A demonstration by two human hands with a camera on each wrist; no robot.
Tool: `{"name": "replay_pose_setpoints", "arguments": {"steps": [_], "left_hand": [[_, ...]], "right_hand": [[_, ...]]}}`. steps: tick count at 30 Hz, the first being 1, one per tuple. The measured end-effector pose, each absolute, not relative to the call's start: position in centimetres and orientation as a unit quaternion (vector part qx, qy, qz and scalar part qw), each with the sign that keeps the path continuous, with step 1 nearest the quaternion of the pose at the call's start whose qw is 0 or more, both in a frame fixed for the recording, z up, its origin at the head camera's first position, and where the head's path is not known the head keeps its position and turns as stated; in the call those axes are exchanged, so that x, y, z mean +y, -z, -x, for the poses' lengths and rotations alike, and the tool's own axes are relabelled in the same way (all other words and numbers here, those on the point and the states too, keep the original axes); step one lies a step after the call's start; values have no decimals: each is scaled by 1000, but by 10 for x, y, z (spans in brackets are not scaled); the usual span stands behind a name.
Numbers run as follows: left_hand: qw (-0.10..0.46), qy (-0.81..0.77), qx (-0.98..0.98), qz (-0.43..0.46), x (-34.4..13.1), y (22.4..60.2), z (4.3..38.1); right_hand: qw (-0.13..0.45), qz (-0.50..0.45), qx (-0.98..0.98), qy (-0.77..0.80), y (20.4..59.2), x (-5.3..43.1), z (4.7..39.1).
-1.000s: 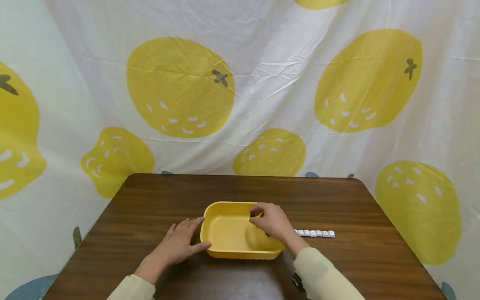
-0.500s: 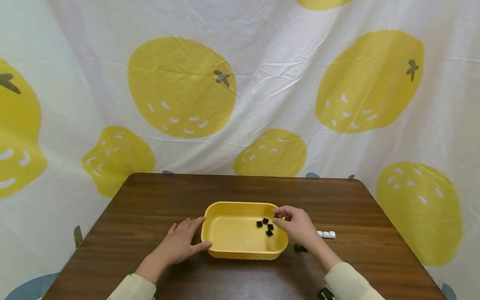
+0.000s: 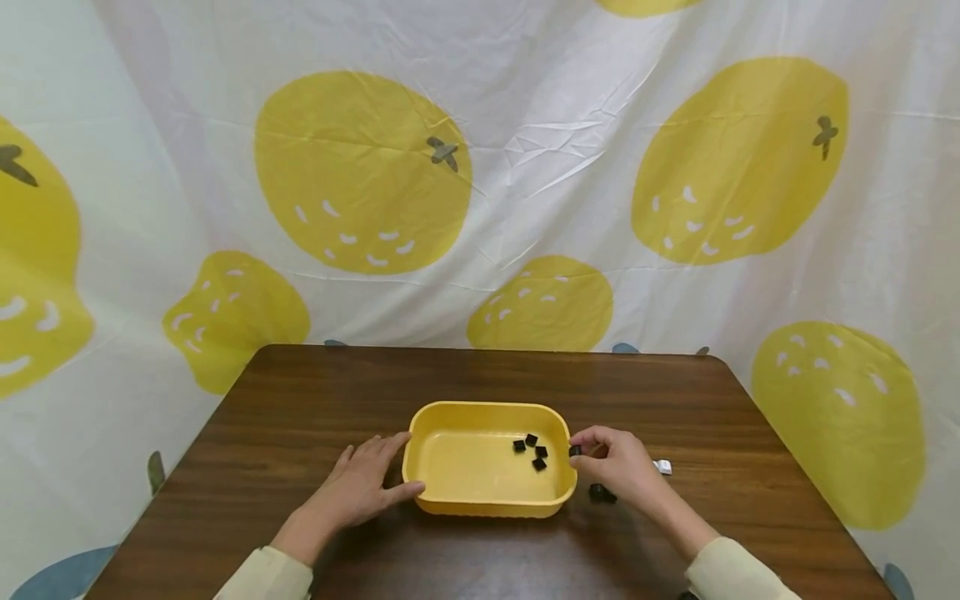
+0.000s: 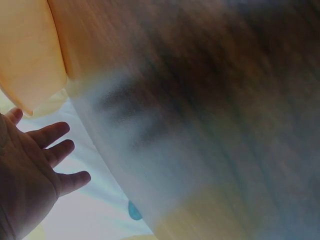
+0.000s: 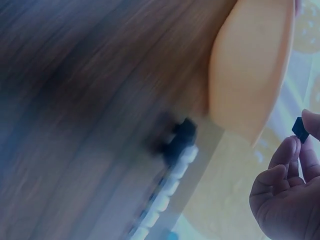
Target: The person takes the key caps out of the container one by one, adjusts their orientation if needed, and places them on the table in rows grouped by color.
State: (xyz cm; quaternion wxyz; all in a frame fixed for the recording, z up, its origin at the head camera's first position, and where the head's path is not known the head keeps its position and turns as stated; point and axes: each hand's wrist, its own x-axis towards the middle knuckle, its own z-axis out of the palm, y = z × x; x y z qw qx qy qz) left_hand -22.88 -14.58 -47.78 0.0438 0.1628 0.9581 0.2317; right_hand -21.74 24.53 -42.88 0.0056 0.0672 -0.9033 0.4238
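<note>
A yellow plastic bin point(image 3: 491, 508) stands on the table, with several small black keycaps point(image 3: 540, 464) lying loose toward its right end. My left hand point(image 3: 360, 483) rests against the bin's left end, fingers spread and straight, fingertips at the rim. Just outside the bin's right rim, my right hand point(image 3: 626, 471) pinches one black keycap point(image 5: 300, 131) between thumb and fingertips. Near that hand, a few more black keycaps point(image 3: 597, 492) lie on the table. The row of white keycaps point(image 5: 170, 187) shows in the right wrist view; my hand mostly hides it in the head view.
The dark wood-grain table point(image 3: 337, 379) reaches back to a white curtain point(image 3: 540, 208) printed with yellow lemons. In the left wrist view, the bin's outer wall point(image 4: 32, 50) stands at the upper left.
My right hand has moved right, from inside the bin to outside its right rim, pinching a black keycap. The black keycaps in the bin have come into view. The left hand stays put.
</note>
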Motion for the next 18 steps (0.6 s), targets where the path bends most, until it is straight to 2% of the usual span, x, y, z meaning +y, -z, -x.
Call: {"name": "replay_pose_setpoints", "arguments": {"steps": [13, 18], "left_hand": [[41, -228, 959, -163, -146, 479, 231], [42, -226, 959, -163, -146, 478, 230]], "right_hand": [[24, -62, -931, -358, 450, 290, 211], [5, -69, -943, -325, 461, 311, 207]]}}
